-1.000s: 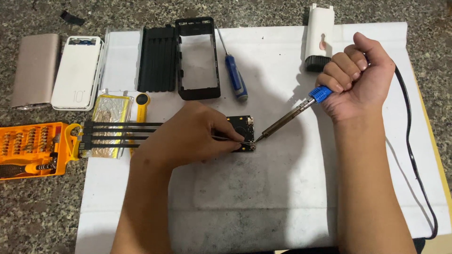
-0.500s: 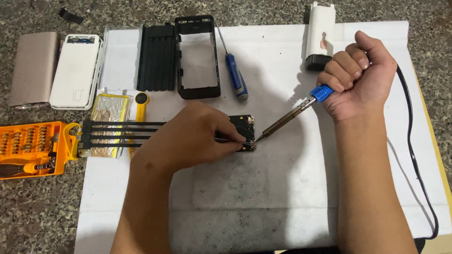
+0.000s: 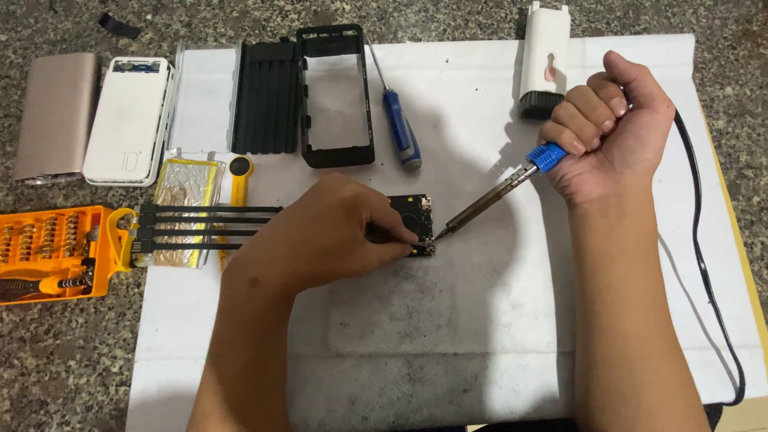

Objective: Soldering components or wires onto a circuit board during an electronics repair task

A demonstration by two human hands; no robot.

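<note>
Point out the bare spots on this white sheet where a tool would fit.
Free: the sheet's near part, between the forearms, below the circuit board. Also the patch between the blue screwdriver and the white stand. Crowded: the left side, around the black frame, cables and orange bit case.

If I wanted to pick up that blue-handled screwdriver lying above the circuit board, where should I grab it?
Probably by the thick blue handle of the screwdriver, coming from above. It lies flat on the white sheet, handle towards you, with open space either side; the thin shaft offers little to hold.
</note>
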